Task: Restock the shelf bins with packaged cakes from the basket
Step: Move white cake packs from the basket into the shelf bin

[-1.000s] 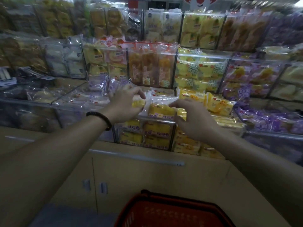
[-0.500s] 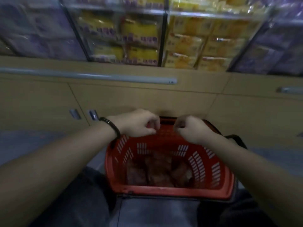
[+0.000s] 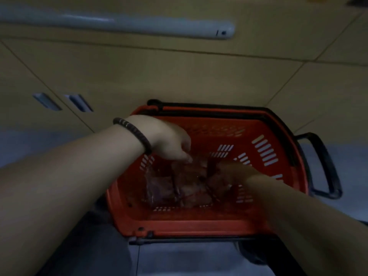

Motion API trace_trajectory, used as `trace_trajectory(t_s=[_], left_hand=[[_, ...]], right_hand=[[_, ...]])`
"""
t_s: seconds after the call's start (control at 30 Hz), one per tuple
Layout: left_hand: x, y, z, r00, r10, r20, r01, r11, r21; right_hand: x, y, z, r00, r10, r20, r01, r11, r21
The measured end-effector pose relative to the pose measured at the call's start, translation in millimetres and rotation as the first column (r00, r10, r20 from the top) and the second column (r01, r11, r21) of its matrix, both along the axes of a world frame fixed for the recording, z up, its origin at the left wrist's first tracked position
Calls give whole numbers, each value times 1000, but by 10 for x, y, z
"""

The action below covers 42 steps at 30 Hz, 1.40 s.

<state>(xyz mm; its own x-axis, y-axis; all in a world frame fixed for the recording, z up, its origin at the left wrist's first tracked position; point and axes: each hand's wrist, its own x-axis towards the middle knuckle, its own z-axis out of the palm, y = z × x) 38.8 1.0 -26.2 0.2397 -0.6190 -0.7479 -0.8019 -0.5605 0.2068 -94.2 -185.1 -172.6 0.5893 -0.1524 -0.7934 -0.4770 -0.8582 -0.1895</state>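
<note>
Inside red basket point(image 3: 199, 226), packaged cakes point(image 3: 189, 186), labels unreadable.

We're bare-armed here, left forearm point(image 3: 69, 176) and right forearm point(image 3: 310, 218) both uncovered. Behind our left hand point(image 3: 169, 140), a dark beaded bracelet point(image 3: 132, 134) with a few paler beads. Dark grey trousers point(image 3: 85, 251) below.

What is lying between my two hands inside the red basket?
Clear-wrapped packaged cakes lie between the left hand and right hand inside the basket, seen in the head view.
</note>
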Motion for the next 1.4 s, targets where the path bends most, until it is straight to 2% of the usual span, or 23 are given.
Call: trace_trajectory(t_s=[0.17, 0.27, 0.33, 0.37, 0.47, 0.5, 0.57, 0.63, 0.73, 0.77, 0.83, 0.93, 0.97, 1.1, 1.13, 1.23, 1.33, 1.4], left_hand=[[49, 33, -72, 1000, -21, -23, 23, 997, 73], [64, 58, -86, 1000, -12, -20, 15, 994, 111], [67, 58, -76, 1000, 2, -28, 1, 995, 97], [65, 56, -70, 999, 7, -34, -4, 996, 85], [47, 40, -39, 999, 3, -42, 0, 998, 67], [39, 38, -29, 999, -2, -35, 4, 997, 76], [18, 22, -9, 1000, -9, -14, 10, 996, 93], [1, 10, 9, 1000, -6, 6, 5, 995, 96], [-1, 17, 16, 1000, 17, 11, -17, 997, 80], [4, 23, 13, 1000, 26, 8, -27, 997, 75], [16, 40, -3, 999, 47, 3, -47, 996, 71], [43, 73, -23, 998, 65, -11, -64, 993, 97], [52, 81, -28, 998, 67, -13, -66, 992, 103], [72, 105, -32, 995, 96, -34, -92, 990, 112], [73, 105, -33, 995, 94, -31, -90, 989, 113], [101, 93, -45, 996, 87, -19, -85, 990, 110], [105, 61, -31, 998, 56, 0, -55, 992, 114], [109, 61, -40, 998, 56, 7, -57, 992, 113]], right_hand=[[-31, 90, -291, 989, 0, 149, 6, 999, -41], [-40, -72, -937, 969, 25, 247, 6, 992, -126], [-36, -221, -1317, 965, 52, 256, -13, 988, -152], [-43, -273, -1399, 967, 10, 253, 28, 989, -146], [-95, -356, -1219, 965, -135, 225, 132, 991, 29], [-54, -371, -1068, 973, -96, 212, 97, 995, 9], [47, -360, -684, 994, -73, 79, 69, 997, 46], [178, -330, -413, 987, 162, -11, -162, 987, -12], [310, -123, -391, 944, 307, -122, -297, 951, 89], [293, -78, -516, 931, 348, -109, -337, 935, 108], [239, -40, -947, 957, 291, -13, -285, 944, 165], [93, 300, -851, 962, 272, 36, -274, 958, 86], [91, 366, -850, 938, 340, 67, -342, 939, 24], [120, 476, -972, 951, 273, 145, -287, 954, 83], [121, 517, -983, 974, 183, 137, -200, 972, 123], [193, 579, -988, 969, 231, 89, -238, 968, 75], [278, 587, -955, 987, 145, 68, -154, 974, 164], [264, 598, -1003, 989, 146, 10, -147, 983, 114]])
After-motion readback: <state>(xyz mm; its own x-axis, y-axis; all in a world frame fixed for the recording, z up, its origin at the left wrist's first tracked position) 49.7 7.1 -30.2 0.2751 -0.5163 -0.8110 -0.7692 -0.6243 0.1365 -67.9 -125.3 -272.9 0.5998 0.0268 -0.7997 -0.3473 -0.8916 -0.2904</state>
